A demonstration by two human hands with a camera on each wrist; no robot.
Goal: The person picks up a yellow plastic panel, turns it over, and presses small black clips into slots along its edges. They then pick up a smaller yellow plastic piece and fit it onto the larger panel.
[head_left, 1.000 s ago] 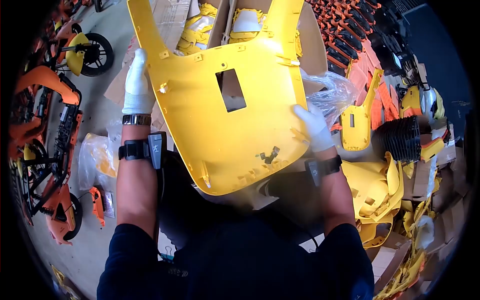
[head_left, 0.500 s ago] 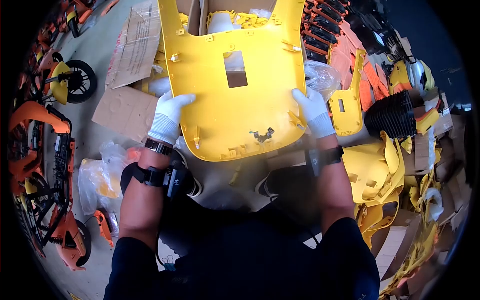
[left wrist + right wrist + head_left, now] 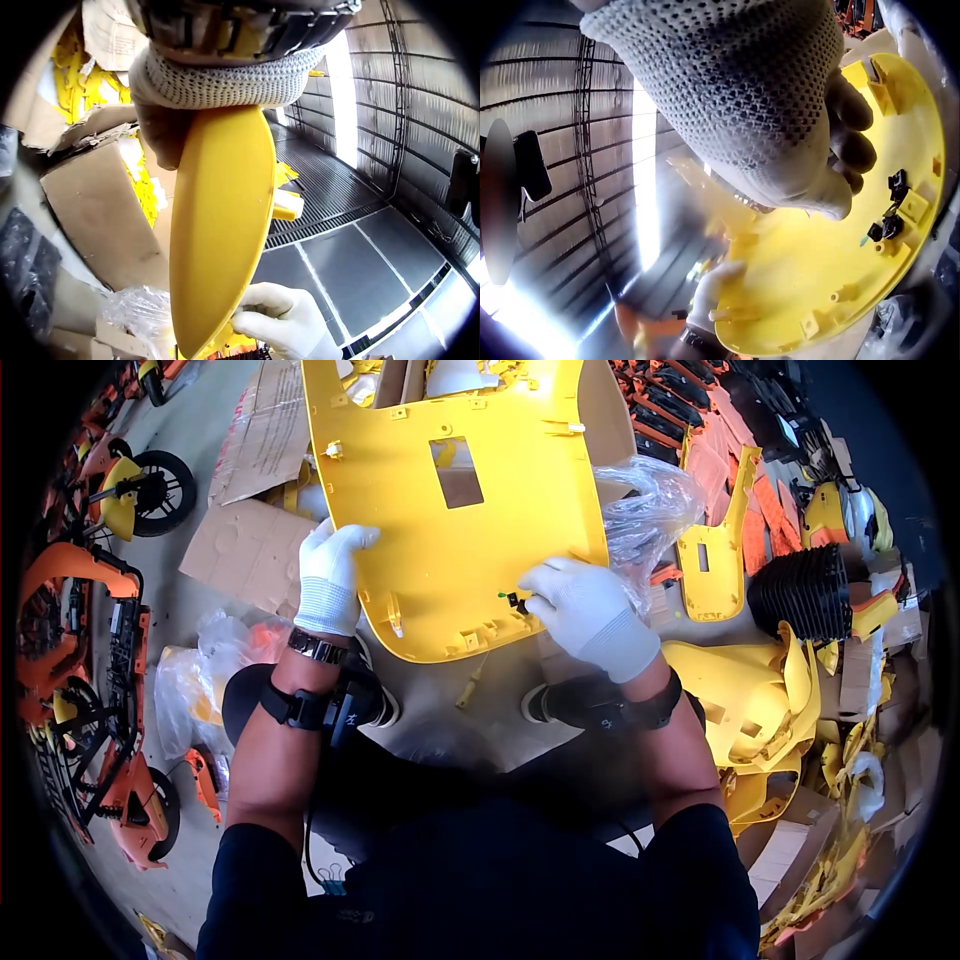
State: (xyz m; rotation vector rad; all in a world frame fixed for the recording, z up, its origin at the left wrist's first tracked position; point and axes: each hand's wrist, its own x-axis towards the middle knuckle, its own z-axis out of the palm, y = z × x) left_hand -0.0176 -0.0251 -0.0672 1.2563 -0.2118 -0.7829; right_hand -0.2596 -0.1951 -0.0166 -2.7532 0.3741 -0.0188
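A large yellow plastic body panel with a rectangular cutout is held up in front of the body, its inner side facing the head camera. My gloved left hand grips its left edge, thumb over the inner face and fingers behind it. My gloved right hand hovers over the lower right of the panel, fingers loosely bent. Small black clip-like parts sit on the panel's inner face, just beyond the right thumb in the right wrist view. In the head view that hand partly hides them.
Cardboard boxes with yellow parts stand behind the panel. A similar yellow panel, a black ribbed stack and yellow covers lie at right. Orange motorbike frames stand at left; crumpled clear plastic lies beyond the panel.
The left hand moved down the panel's left edge as the panel was levelled, then drawn slightly left. The right hand left the right edge and moved inward over the black parts.
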